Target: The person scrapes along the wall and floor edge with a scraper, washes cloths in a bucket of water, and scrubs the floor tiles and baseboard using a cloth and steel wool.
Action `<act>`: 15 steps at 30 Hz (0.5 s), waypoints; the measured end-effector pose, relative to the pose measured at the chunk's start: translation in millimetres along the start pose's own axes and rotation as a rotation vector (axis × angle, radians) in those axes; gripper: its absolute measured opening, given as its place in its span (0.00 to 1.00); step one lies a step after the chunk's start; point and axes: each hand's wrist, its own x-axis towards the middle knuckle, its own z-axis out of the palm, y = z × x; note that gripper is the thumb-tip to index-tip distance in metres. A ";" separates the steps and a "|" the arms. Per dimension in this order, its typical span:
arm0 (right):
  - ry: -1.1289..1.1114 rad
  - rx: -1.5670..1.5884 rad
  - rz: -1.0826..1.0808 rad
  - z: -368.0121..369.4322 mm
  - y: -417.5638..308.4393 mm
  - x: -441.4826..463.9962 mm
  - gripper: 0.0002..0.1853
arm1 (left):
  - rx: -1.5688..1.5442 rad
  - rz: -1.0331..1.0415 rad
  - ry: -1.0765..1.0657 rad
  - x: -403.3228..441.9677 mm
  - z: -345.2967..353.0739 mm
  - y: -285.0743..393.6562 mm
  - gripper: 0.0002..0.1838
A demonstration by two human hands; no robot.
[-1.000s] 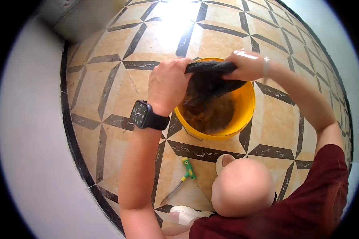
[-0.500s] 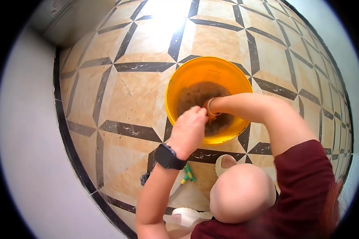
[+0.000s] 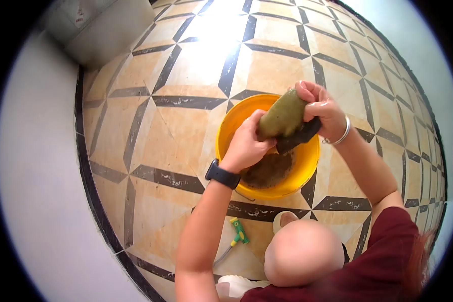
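A wet cloth [image 3: 283, 118], olive green with a dark, nearly black part, is stretched over the yellow bucket [image 3: 307, 168]. My left hand [image 3: 246, 143], below a black watch, grips its lower left end with thumb and fingers. Its upper right end is pinched in my right hand [image 3: 324, 111], which has a light bangle at the wrist. Murky brown water [image 3: 268, 171] with some foam shows in the bucket below. The cloth hides part of the bucket's inside.
On the tiled floor [image 3: 171, 166], near my feet, lies a green and yellow handle [image 3: 239, 231] on a grey tube or rod. My bent knee [image 3: 304, 251] is close to the bucket. A white wall [image 3: 40, 166] runs along the left.
Both hands have come up from inside the bucket, and the green and dark cloth now shows between them. My right hand has moved up and right, away from the left.
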 end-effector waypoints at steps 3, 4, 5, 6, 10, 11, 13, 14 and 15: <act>0.472 0.163 0.150 0.5 41.2 -1.2 0.11 | -0.137 -0.162 0.155 -4.3 0.5 15.3 0.11; 0.489 0.203 0.273 -9.5 68.1 -5.7 0.12 | -0.166 -0.170 0.237 -7.2 4.4 7.2 0.11; 0.506 0.240 0.390 -17.4 92.9 -11.4 0.13 | -0.176 -0.249 0.292 -13.4 9.8 12.8 0.11; 0.576 0.214 0.432 -10.8 108.5 -12.9 0.13 | -0.072 -0.201 0.315 -17.6 11.4 3.5 0.12; 0.392 0.664 0.551 14.7 98.2 -22.6 0.17 | -0.421 -0.362 0.372 -28.0 16.8 -3.4 0.16; 0.312 0.822 0.434 4.1 117.2 -22.5 0.19 | -0.554 -0.449 0.337 -31.7 13.4 -4.8 0.19; 0.314 0.805 0.361 8.2 112.7 -25.2 0.18 | -0.413 -0.472 0.324 -41.7 7.6 -9.7 0.22; 0.321 0.801 0.319 13.4 110.3 -25.5 0.18 | -0.338 -0.484 0.310 -45.9 6.1 -12.0 0.23; 0.372 0.631 0.221 20.0 110.9 -25.7 0.19 | -0.337 -0.460 0.337 -50.6 8.8 -6.1 0.23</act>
